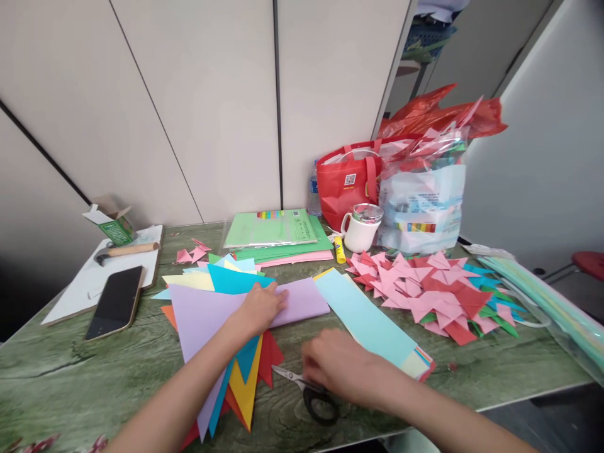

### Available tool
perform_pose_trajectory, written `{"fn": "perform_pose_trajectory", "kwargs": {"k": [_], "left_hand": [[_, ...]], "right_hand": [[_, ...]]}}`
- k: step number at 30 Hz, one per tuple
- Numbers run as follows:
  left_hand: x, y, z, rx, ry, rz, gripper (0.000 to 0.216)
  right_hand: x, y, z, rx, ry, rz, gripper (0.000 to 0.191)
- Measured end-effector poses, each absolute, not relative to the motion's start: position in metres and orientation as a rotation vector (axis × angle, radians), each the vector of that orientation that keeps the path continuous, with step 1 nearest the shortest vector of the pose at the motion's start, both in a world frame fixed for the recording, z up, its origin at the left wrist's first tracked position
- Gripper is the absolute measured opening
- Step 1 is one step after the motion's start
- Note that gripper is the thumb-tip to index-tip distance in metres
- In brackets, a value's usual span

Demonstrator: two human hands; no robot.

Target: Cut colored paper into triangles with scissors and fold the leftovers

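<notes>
My left hand (262,306) lies flat, fingers together, on a folded lilac paper (302,299) that tops a fanned stack of coloured sheets (243,377). On the green table, my right hand (340,366) closes over the black-handled scissors (309,391), whose blades point left. A stack of light blue paper strips (372,324) lies just right of both hands.
A pile of folded pink, red and green paper triangles (436,292) lies at right. Behind are green and pink paper packs (276,236), a glue stick (339,249), a white mug (361,229), a red bag (349,182) and a plastic bag (422,201). A phone (116,301) and hammer (125,250) lie left.
</notes>
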State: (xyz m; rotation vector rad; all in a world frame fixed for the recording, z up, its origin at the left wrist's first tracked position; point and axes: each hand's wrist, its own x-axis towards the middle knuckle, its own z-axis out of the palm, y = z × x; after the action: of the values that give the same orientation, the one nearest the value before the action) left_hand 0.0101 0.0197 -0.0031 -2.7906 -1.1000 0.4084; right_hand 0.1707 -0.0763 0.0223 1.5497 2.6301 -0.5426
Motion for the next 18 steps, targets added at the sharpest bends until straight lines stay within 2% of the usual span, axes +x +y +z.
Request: {"fn": "perform_pose_trajectory", "kwargs": {"k": [2,9,14,18], "left_hand": [[0.011,0.017,-0.003,-2.766,-1.137,0.377,0.035],[0.011,0.011,-0.008,-2.723,-1.162,0.338,0.03],[0.011,0.008,-0.017,-2.654,-1.263,0.301,0.049],[0.01,0.006,-0.02,-2.641,-1.305,0.296,0.053]], "right_hand": [[0.171,-0.057,0.009,1.758,2.77,-0.409,0.028],[0.163,-0.016,-0.052,1.643,3.015,-0.41,0.042],[0.165,-0.019,-0.067,1.742,3.011,-0.483,0.037],[0.165,-0.016,-0.063,1.818,2.959,-0.562,0.025]]}}
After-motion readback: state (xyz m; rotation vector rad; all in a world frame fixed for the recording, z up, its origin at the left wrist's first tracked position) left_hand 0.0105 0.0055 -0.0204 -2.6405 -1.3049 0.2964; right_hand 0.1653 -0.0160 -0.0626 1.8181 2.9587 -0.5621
